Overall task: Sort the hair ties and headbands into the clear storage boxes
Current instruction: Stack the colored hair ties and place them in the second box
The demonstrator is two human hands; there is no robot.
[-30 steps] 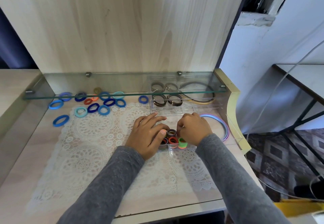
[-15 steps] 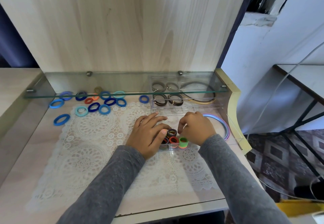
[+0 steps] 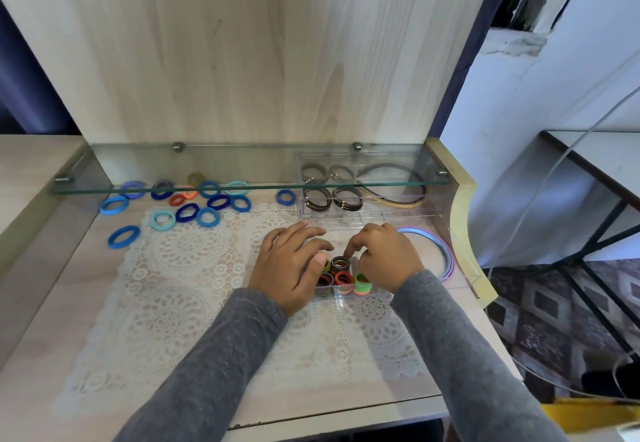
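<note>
A small clear box (image 3: 347,295) on the lace mat holds upright stacks of hair ties: a dark brown stack (image 3: 340,263), red ties (image 3: 344,278) and green ties (image 3: 362,283). My left hand (image 3: 289,267) lies flat over the box's left side, fingers spread, thumb against the ties. My right hand (image 3: 386,258) is curled at the box's right side, its index fingertip touching the dark brown stack. Several loose blue and teal hair ties (image 3: 187,212) lie at the back left. Pastel headbands (image 3: 445,254) lie to the right.
A longer clear box (image 3: 370,214) at the back holds brown ties (image 3: 318,198) and a dark headband (image 3: 398,201). A glass shelf (image 3: 242,187) overhangs the back of the desk. A white lace mat (image 3: 180,289) covers the middle. The desk ends on the right at a raised cream rim (image 3: 462,220).
My right hand has drawn slightly right, and its index finger now points down onto the dark brown stack. The left hand has stayed on the box.
</note>
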